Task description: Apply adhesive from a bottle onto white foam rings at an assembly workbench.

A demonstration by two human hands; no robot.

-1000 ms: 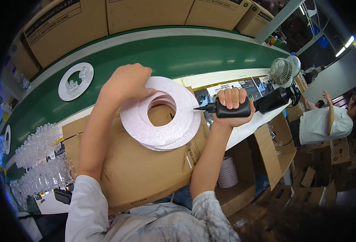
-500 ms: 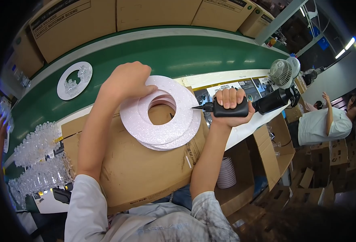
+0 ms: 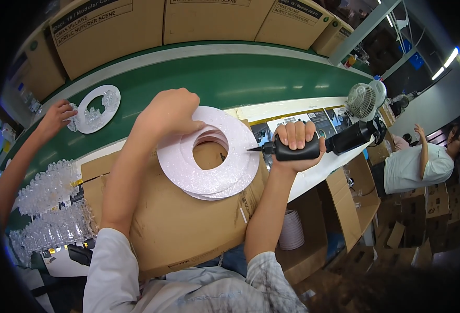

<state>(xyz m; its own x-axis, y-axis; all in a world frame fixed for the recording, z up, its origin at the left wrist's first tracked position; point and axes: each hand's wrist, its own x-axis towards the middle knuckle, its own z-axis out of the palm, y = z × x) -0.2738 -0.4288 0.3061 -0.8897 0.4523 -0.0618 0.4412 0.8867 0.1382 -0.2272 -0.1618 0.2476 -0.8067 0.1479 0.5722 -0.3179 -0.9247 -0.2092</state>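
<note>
Several white glittery rings (image 3: 241, 161) lie stacked, slightly out of line, on a flattened cardboard box (image 3: 188, 224) in front of me. My left hand (image 3: 173, 113) grips the stack's upper left edge, thumb on top and the other fingers mostly hidden. In my right hand (image 3: 298, 136) is a black squeeze bottle (image 3: 292, 152), wrapped by the fingers and held sideways. Its thin pointed nozzle aims left, close to the right part of the top ring; whether the tip touches cannot be told.
Another person's hand (image 3: 58, 117) touches a white ring with clear pieces (image 3: 107, 112) on the green bench (image 3: 198, 78). Clear plastic pieces (image 3: 47, 188) lie at left. A small fan (image 3: 362, 98) and black cylinder (image 3: 350, 137) stand right; an open carton holds stacked rings (image 3: 291, 232).
The other person's hand has reached in from the left to the far ring. My view has shifted slightly. Both my hands keep their hold, and the top rings sit a little more closely together.
</note>
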